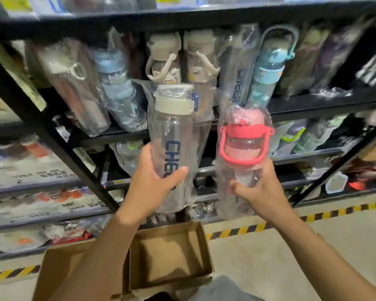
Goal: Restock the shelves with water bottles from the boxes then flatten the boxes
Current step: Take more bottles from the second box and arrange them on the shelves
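I have a bottle in each hand, both raised in front of the black metal shelf (pixel 313 105). My left hand (pixel 152 183) is wrapped around the lower body of a clear bottle with a cream lid (pixel 172 135), blue lettering running down its side, still in its plastic sleeve. My right hand (pixel 261 187) is closed around the lower part of a pink bottle with a red carry strap (pixel 244 144), also bagged. The two bottles stand upright, close beside each other but not touching.

Below my arms the cardboard box (pixel 172 257) sits open on the floor, and what I can see of its inside looks empty, so I judge I am near the end of the restocking step. The shelf level ahead is already crowded with leaning, bagged bottles, including a blue one (pixel 267 70) and another with the same lettering.

Next I need to find a gap among them, probably near the matching bottle, and slide each one in upright without toppling its neighbours. Flattening the box comes afterwards.
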`<state>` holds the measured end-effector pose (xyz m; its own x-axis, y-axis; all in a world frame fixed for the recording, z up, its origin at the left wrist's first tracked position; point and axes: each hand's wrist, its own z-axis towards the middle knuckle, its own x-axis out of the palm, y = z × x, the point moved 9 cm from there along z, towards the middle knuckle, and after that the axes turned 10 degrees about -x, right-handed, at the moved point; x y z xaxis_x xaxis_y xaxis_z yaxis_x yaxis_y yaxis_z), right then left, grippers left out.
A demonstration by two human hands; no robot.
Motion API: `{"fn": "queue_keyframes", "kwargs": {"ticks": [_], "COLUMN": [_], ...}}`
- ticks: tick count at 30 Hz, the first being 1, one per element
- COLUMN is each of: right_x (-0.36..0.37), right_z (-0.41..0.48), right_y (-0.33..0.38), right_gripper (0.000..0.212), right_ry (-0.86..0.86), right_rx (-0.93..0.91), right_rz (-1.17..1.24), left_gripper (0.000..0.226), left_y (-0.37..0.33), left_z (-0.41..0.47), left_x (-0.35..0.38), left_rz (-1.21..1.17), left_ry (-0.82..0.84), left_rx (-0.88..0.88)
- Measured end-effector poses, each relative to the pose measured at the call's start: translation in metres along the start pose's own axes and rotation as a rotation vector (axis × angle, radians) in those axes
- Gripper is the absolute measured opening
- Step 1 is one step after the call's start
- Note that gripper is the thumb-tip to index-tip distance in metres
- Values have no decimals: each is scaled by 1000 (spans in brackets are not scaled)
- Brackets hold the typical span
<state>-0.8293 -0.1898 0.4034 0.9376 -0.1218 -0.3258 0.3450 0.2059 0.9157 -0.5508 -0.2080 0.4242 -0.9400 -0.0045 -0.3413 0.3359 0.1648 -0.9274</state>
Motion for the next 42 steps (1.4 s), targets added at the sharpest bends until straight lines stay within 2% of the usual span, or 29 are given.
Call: {"fn": "queue_keyframes", "kwargs": {"ticks": [3, 11, 16, 19, 30, 33, 36, 42], "right_x": [-46, -204, -288, -321, -369, -376, -381, -375], "right_z": [5, 9, 15, 20, 113, 146, 179, 236], "right_y": [12, 16, -5, -21, -69, -86, -99, -125], "right_gripper": [64, 69, 81, 83, 75, 64, 63, 65], "right_ry": [-7, -117, -185, -227, -301, -314, -320, -276], "right_rx": [-51, -143, -153, -145, -152, -143, -139, -125], "right_rz": [-13, -41, -38, -49, -59, -51, -64, -42], "left_gripper": [91, 62, 70, 87, 106, 99, 86, 78], "left_y": [-49, -146, -181, -190, -207, -216, -221, -219], "left_z": [-6, -20, -17, -13, 86, 118, 150, 193], "left_x": [30, 166, 246, 281, 343, 355, 362, 375], "left_rz": [-28, -81, -115, -93, -99, -124, -104, -70], "left_ry": [-28, 18, 66, 65, 62, 40, 0, -30], "left_rx": [73, 165, 204, 208, 99, 114, 118, 109]}}
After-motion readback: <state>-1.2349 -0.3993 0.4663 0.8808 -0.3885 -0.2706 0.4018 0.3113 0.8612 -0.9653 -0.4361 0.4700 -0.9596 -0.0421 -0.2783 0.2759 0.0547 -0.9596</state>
